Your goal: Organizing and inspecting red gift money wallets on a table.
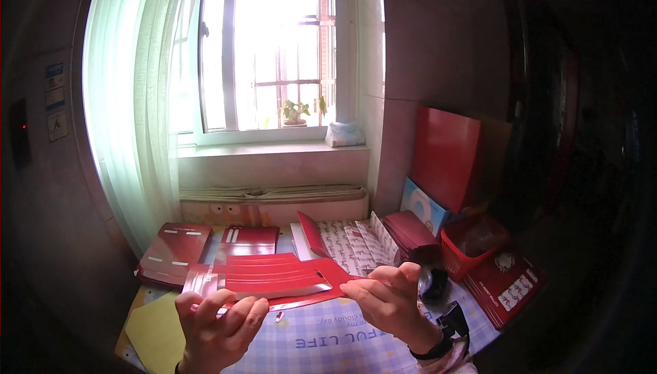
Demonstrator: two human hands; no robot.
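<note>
Between my two hands is a glossy red cardboard sheet [274, 275] with several parallel crease lines and a flap at its right end. It is tilted above the table, and a pale underside edge shows along its front. My left hand [222, 326] pinches its near left edge, fingers curled. At the right end my right hand [390, 302] grips the flap between thumb and fingers; a dark band circles that wrist. Just below the sheet, a tiny red-and-white piece [279, 316] lies on the tablecloth [328, 336].
Dark red flat card pieces [174, 247] are stacked at the left, near a yellow paper sheet [157, 333]. Patterned white card pieces [356, 244] lie behind my right hand. A red basket [472, 240], a dark red printed card [503, 285] and a black tape dispenser [453, 320] are to the right.
</note>
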